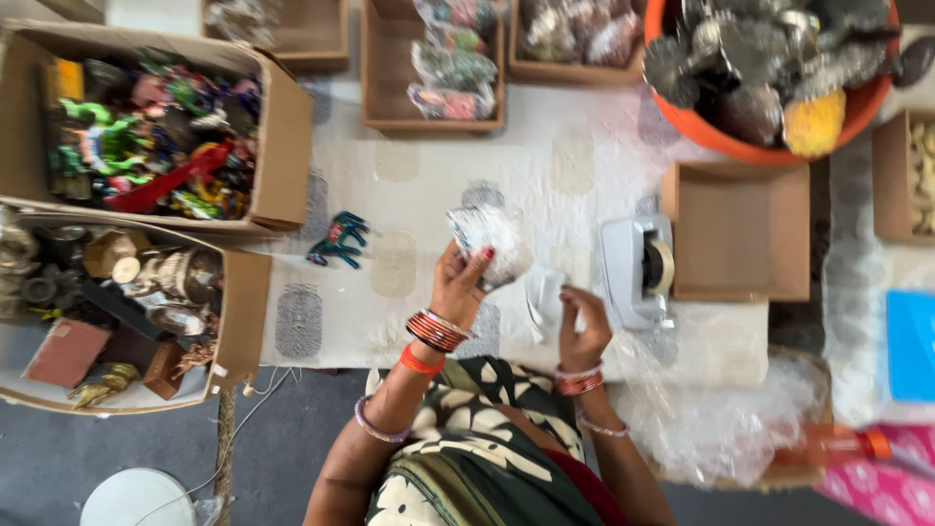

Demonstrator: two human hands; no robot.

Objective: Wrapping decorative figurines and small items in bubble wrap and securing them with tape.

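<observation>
Bubble-wrapped bundle [490,244] gripped by left hand [458,287] fingers, long axis seemingly slanting away-right; right hand [582,326] pinching wrap scrap [545,297].

Grey floor [58,458]; low table under white patterned cloth [409,185]; cardboard boxes [282,127] around; soft daylight.
</observation>
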